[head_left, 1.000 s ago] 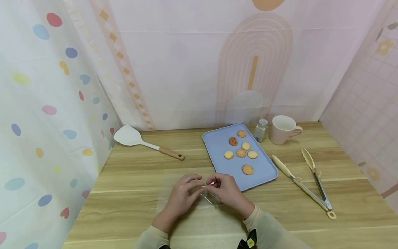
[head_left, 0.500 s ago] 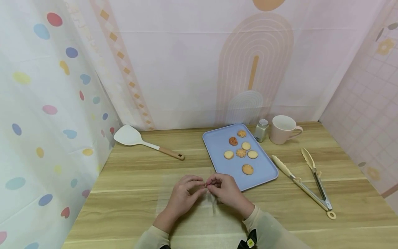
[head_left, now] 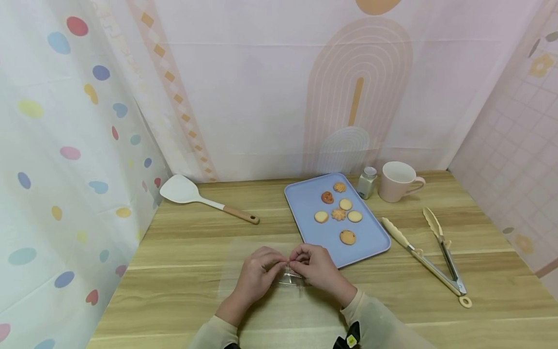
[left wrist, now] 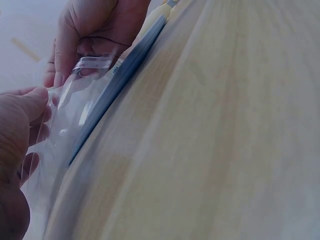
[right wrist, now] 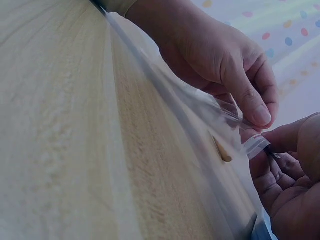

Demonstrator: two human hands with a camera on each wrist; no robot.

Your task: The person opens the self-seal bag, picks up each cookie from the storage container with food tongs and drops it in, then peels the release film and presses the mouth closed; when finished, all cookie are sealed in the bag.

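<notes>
A thin clear plastic bag [head_left: 291,278] stretches between both hands over the front middle of the table. My left hand [head_left: 258,274] pinches its edge between thumb and forefinger. My right hand [head_left: 320,270] pinches the edge right beside it, so the fingertips almost meet. From the left wrist, the bag [left wrist: 65,125] hangs loosely in see-through folds below the fingers. A folded strip of the film shows at the right fingertips [right wrist: 280,137] in the right wrist view. The bag's far outline is hard to make out against the wood.
Just beyond the right hand lies a blue tray [head_left: 301,203] bearing several cookies [head_left: 347,237]. Tongs [head_left: 431,264] lie spread at the right. A glass shaker [head_left: 366,183] and a pink mug [head_left: 394,186] stand behind them. A white spatula [head_left: 209,201] lies back left.
My left thumb and fingers have closed together onto the plastic edge, where they were spread before. The film between the hands has shifted and folded differently. The right hand has hardly moved.
</notes>
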